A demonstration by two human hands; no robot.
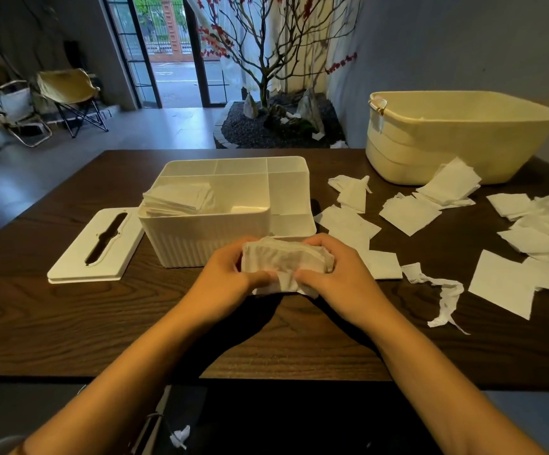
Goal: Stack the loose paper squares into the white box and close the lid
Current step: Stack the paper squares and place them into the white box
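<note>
A thick stack of white paper squares point(284, 261) sits on the table just in front of the white box point(207, 234). My left hand point(225, 274) grips its left side and my right hand point(335, 270) grips its right side, thumbs on the near edge. The box stands open, with a pile of squares point(178, 198) in the left of its large compartment. Its slotted white lid point(97, 246) lies flat on the table to the box's left. Several loose squares point(411, 213) lie scattered to the right.
A large cream tub point(457, 139) stands at the back right of the dark wooden table point(69, 323). A torn, crumpled strip of paper point(444, 290) lies right of my right hand. More loose squares point(529, 241) cover the far right side.
</note>
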